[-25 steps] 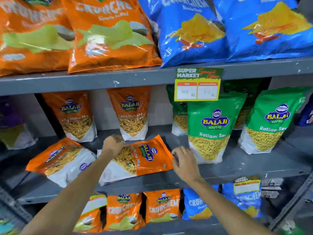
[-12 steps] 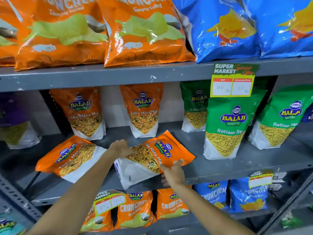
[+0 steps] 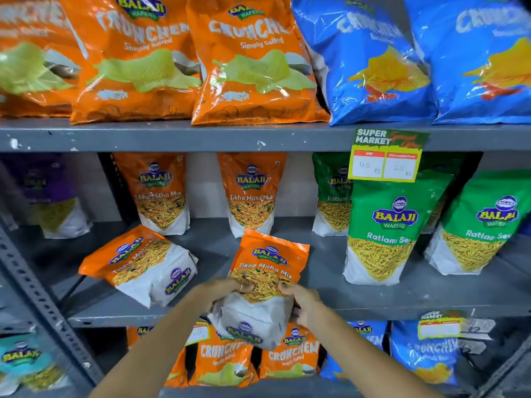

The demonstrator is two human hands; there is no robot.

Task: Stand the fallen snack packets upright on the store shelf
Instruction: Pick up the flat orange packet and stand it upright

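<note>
An orange Tikha Mitha Mix packet [image 3: 267, 265] is held nearly upright at the front of the grey middle shelf [image 3: 330, 262], its white bottom hanging over the shelf edge. My left hand [image 3: 221, 291] grips its left side and my right hand [image 3: 304, 304] grips its right side. A second orange Tikha Mitha Mix packet [image 3: 140, 265] lies fallen on its side to the left on the same shelf. Behind them two orange packets [image 3: 159, 193] [image 3: 251, 193] stand upright against the back wall.
Green Ratlami Sev packets [image 3: 385, 231] stand upright to the right, under a hanging price tag [image 3: 386, 156]. Large orange and blue Crunchem bags [image 3: 253, 61] fill the top shelf; smaller ones [image 3: 224, 357] fill the shelf below. A perforated metal upright [image 3: 37, 294] runs at left.
Both hands turned the held packet from lying slanted on the shelf to nearly upright and drew it to the front edge. The view moved closer and rightward.
</note>
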